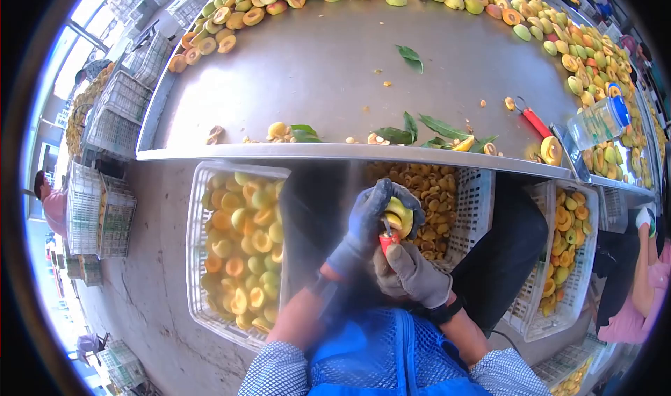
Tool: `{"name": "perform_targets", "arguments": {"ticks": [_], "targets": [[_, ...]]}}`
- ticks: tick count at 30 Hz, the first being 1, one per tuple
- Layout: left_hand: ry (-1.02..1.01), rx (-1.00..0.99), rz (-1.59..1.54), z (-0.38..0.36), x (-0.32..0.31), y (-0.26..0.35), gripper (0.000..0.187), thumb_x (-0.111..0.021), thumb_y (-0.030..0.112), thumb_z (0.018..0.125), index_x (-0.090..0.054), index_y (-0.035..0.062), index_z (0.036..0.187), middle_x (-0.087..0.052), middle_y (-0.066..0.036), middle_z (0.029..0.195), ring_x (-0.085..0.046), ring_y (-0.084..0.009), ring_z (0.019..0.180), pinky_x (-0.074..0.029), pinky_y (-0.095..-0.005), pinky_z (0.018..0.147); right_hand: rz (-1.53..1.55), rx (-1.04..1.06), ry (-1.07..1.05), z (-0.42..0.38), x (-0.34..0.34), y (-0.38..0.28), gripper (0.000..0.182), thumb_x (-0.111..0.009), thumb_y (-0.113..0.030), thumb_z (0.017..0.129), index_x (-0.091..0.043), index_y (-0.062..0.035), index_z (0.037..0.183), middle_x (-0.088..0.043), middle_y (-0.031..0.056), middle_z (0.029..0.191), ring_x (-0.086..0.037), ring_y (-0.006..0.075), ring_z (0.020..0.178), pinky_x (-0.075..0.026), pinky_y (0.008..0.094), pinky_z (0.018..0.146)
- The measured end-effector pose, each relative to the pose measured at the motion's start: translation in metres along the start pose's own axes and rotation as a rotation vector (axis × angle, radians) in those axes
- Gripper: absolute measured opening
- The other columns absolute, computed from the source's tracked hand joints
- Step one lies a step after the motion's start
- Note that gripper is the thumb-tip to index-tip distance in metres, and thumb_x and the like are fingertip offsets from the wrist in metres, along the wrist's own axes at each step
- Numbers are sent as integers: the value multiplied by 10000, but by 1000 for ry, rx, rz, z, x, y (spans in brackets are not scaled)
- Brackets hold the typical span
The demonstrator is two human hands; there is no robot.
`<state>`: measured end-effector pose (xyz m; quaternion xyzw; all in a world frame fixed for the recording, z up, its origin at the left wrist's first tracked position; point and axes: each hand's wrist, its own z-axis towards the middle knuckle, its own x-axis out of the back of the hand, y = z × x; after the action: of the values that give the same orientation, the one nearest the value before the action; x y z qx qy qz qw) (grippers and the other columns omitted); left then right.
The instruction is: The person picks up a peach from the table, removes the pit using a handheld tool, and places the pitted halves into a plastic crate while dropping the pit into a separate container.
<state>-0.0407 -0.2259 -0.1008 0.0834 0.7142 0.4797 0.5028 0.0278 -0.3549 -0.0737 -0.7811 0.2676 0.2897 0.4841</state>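
Note:
My left hand [368,204], in a blue-grey glove, is closed around a cut yellow-green peach [400,214]. Gripped in my right hand [414,271], in a grey-beige glove, is a red-handled pitting tool [388,240]. Its metal end meets the cut side of the peach; the exact shape of that end is partly hidden. Both hands are close together above a crate [475,207] of small brown-yellow pits and scraps between my knees.
A metal table [307,81] lies ahead, with halved peaches [244,4] along its far and right edges. Leaves [410,58], another red-handled tool [535,122] and a blue-lidded jar [597,122] are on it. Peach crates stand left [198,284] and right [587,284]. A person in pink [639,305] sits right.

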Motion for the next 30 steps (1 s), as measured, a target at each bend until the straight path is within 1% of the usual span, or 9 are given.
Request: {"name": "perform_targets", "arguments": {"ticks": [4,6,7,9,13,17,20,23,30], "targets": [[372,-10,-114,-8,15,7,503,-414,474,994,-598,17,894,-648,-115,815,-640,-195,726,-535,-325,663,-90,71,37,-8,24,15,443,-470,-505,969,-505,-89,822,-387,-51,567,-313,71,414,-249,250,412],[386,36,283,-33,28,57,430,-438,414,990,-624,26,985,-656,-97,850,-634,-184,749,-522,-307,715,102,67,1,-11,47,26,439,-469,-502,973,-527,-88,840,-364,-63,543,-310,61,405,-230,237,396],[354,-185,927,-49,42,68,315,-519,303,957,-647,18,992,-672,-84,876,-630,-180,764,-511,-302,707,92,66,-18,-10,47,24,439,-469,-502,973,-527,-88,840,-364,-63,543,-310,61,405,-230,237,396],[474,14,948,-71,66,105,182,-655,145,833,-664,1,944,-661,-111,885,-639,-256,817,-501,-362,758,-173,-38,428,0,46,20,424,-483,-501,968,-538,-97,853,-360,-63,539,-320,62,400,-246,234,385],[356,-80,1895,-106,101,165,184,-692,156,830,-674,-9,909,-637,-141,849,-622,-307,780,-489,-348,730,-116,-118,350,6,39,20,422,-512,-509,950,-539,-97,865,-379,-53,548,-321,61,399,-266,228,383],[596,-436,1622,-60,95,190,195,-712,235,831,-695,64,924,-665,-130,819,-638,-274,749,-494,-409,658,-436,-38,275,22,102,76,422,-511,-496,958,-524,-80,890,-398,-35,549,-338,66,400,-245,238,383],[701,-141,1857,-12,109,205,333,-721,377,812,-677,84,962,-667,-138,833,-647,-271,790,-496,-374,677,-329,-205,342,20,29,13,390,-519,-464,965,-509,-79,909,-397,-28,553,-340,73,405,-248,242,385],[582,-166,2136,22,108,219,403,-704,451,806,-677,87,975,-662,-122,860,-643,-270,837,-498,-382,725,-520,-99,330,26,104,72,365,-528,-444,964,-500,-84,914,-406,-19,547,-338,83,403,-259,255,385],[915,-6,1715,118,206,275,468,-619,442,865,-622,55,1128,-687,-162,951,-657,-306,927,-492,-401,858,-829,25,332,38,164,117,351,-528,-443,961,-503,-95,917,-439,0,533,-393,110,410,-302,284,398]]}}
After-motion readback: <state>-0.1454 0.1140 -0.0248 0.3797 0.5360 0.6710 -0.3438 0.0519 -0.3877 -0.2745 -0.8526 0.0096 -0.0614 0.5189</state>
